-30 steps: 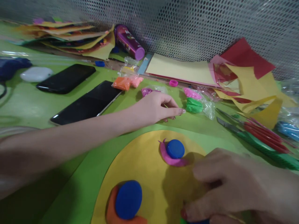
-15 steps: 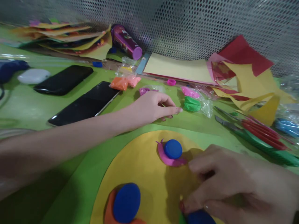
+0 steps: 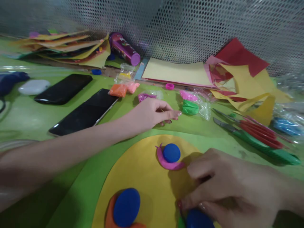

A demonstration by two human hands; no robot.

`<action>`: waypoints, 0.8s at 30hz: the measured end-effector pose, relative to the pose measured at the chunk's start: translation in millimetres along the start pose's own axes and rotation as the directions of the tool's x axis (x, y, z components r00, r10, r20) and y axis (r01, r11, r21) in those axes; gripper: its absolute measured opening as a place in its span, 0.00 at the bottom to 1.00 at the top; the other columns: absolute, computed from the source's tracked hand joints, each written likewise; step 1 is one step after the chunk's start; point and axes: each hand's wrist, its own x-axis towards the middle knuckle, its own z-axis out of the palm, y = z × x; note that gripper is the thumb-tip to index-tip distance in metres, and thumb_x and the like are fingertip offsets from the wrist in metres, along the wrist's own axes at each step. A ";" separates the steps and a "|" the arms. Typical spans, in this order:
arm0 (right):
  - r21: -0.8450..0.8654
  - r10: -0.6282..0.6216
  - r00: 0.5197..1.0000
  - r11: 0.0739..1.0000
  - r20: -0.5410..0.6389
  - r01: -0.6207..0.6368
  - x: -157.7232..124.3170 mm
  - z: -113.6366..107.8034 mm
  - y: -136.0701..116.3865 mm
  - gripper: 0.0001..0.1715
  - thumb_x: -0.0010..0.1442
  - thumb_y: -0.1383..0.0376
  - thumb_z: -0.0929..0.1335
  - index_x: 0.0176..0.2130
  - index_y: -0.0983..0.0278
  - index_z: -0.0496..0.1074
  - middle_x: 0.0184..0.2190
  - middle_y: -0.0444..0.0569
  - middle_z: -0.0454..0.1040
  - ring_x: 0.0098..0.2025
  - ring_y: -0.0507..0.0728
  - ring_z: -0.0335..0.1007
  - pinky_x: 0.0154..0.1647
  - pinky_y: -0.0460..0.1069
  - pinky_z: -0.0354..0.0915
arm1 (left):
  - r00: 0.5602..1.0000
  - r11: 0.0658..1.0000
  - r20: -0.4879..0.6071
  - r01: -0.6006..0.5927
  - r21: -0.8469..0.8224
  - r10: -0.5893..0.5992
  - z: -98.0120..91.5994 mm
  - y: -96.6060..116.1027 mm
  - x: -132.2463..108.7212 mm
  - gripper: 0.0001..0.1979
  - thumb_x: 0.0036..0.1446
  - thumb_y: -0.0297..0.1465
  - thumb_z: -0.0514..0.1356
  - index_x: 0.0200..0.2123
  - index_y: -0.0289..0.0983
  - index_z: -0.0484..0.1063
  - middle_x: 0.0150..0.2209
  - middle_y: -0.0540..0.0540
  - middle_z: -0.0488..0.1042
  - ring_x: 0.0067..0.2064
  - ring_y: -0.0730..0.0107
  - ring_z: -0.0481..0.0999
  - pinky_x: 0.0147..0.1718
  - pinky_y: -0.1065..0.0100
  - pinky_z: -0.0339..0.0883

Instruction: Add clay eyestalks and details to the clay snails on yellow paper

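Observation:
My right hand (image 3: 228, 186) is closed over a yellow paper disc (image 3: 147, 171), its fingertips pinched beside a green clay piece (image 3: 181, 221) with a blue cap (image 3: 199, 219). Whatever sits between those fingers is too small to make out. Further back, my left hand (image 3: 158, 114) has its fingers curled and thumb near the index tip, close to a bag of green clay (image 3: 190, 107); its contents, if any, are hidden. A pink clay snail (image 3: 166, 163) with a blue disc shell (image 3: 172, 153) lies on the yellow paper. An orange clay snail (image 3: 110, 212) with a blue shell (image 3: 127, 207) is at lower left.
Two black phones (image 3: 84, 112) lie left, beside a white case (image 3: 34, 86). Bagged orange clay (image 3: 118, 90), a purple canister (image 3: 124, 49) and paper sheets (image 3: 175, 70) line the back. Red-handled scissors (image 3: 261, 133) and a green cutter (image 3: 266, 148) lie right, below a perforated metal panel (image 3: 180, 28).
The view has shifted slightly, so most things appear a little lower and further left. Both hands keep nearly the same pose and place over the table.

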 end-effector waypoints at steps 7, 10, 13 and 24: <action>-0.041 0.027 0.852 0.998 -0.522 -0.056 -2.3 2.5 7.9 0.13 0.62 0.74 0.63 0.42 0.63 0.73 0.28 0.45 0.68 0.25 0.48 0.62 0.22 0.43 0.58 | 0.997 0.994 -0.026 -0.069 -0.083 0.067 2.5 9.7 -7.2 0.10 0.57 0.36 0.60 0.29 0.36 0.75 0.30 0.50 0.77 0.31 0.73 0.73 0.29 0.75 0.65; -0.237 -0.015 0.638 0.935 -0.770 -0.264 -0.1 -1.2 13.2 0.10 0.60 0.72 0.67 0.42 0.62 0.71 0.34 0.47 0.69 0.27 0.49 0.65 0.23 0.44 0.64 | 0.990 0.986 -0.014 -0.141 -0.087 0.140 8.9 15.8 -15.6 0.09 0.58 0.35 0.59 0.29 0.38 0.75 0.30 0.51 0.76 0.33 0.73 0.73 0.35 0.74 0.65; -0.311 -0.090 0.624 0.915 -0.776 -0.256 3.0 -3.8 14.0 0.11 0.60 0.70 0.68 0.44 0.61 0.70 0.38 0.49 0.68 0.32 0.51 0.68 0.28 0.46 0.69 | 0.991 0.987 0.049 -0.117 -0.106 0.123 17.6 20.7 -22.9 0.10 0.58 0.34 0.58 0.27 0.38 0.73 0.29 0.51 0.75 0.32 0.72 0.71 0.32 0.73 0.64; -0.384 -0.192 0.610 0.901 -0.769 -0.201 7.0 6.0 13.5 0.06 0.58 0.76 0.68 0.36 0.67 0.72 0.33 0.49 0.71 0.35 0.49 0.69 0.35 0.43 0.68 | 0.993 0.993 0.108 -0.026 -0.113 0.038 22.5 19.0 -23.2 0.13 0.58 0.38 0.57 0.27 0.37 0.72 0.29 0.50 0.73 0.32 0.70 0.69 0.31 0.71 0.61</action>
